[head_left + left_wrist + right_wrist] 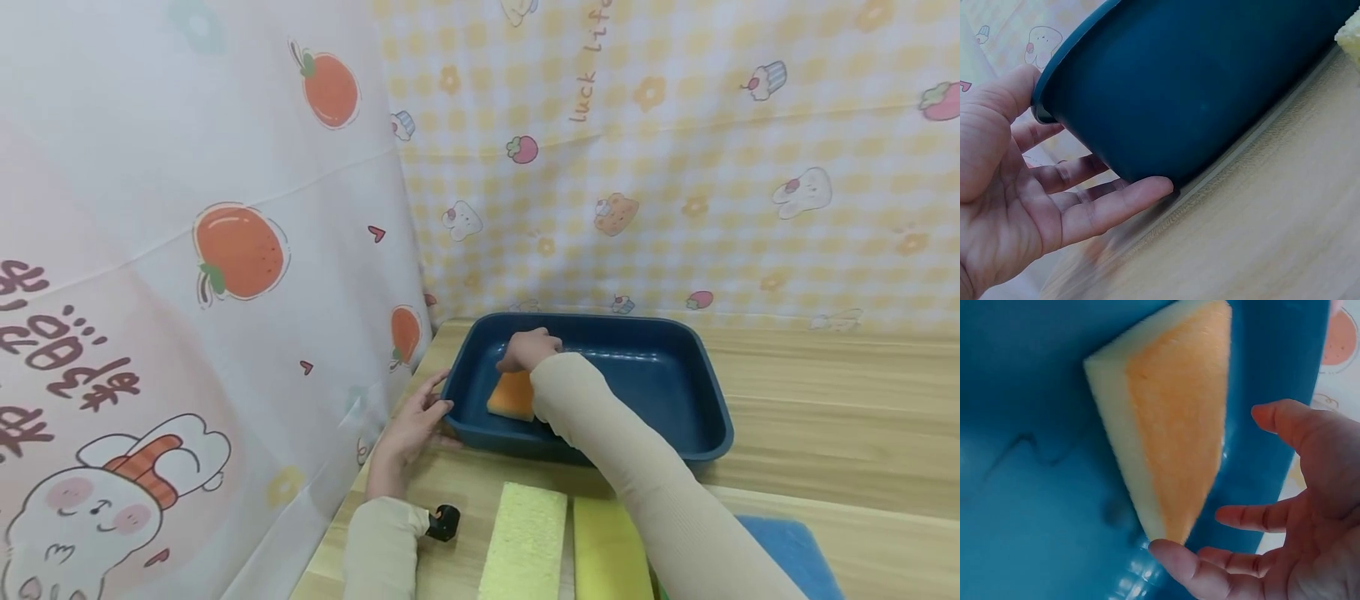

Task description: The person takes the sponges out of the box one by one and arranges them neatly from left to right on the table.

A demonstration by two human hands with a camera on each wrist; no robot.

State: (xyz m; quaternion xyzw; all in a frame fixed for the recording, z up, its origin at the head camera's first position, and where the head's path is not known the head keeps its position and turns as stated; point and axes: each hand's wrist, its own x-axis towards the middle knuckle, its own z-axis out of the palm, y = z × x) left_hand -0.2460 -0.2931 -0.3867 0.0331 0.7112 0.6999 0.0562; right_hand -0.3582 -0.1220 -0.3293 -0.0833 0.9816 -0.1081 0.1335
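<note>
In the head view, a dark-blue rectangular basin (645,392) stands on the wooden table. An orange sponge (513,396) with a pale layer lies inside, near its left end. My right hand (529,348) reaches in over the sponge. The right wrist view has its fingers spread beside the orange sponge (1175,419), one fingertip at the narrow end; whether it touches cannot be told. At the basin's left end is my left hand (412,423). In the left wrist view, its thumb meets the basin's rim (1054,75), and its extended fingers lie along the outer wall and lower edge.
In front of the basin lie a pale yellow sponge (525,542), a brighter yellow sponge (611,550) and a blue piece (798,554), partly behind the right sleeve (660,483). A sliver of green shows between them. Printed cloth (675,167) hangs behind and to the left.
</note>
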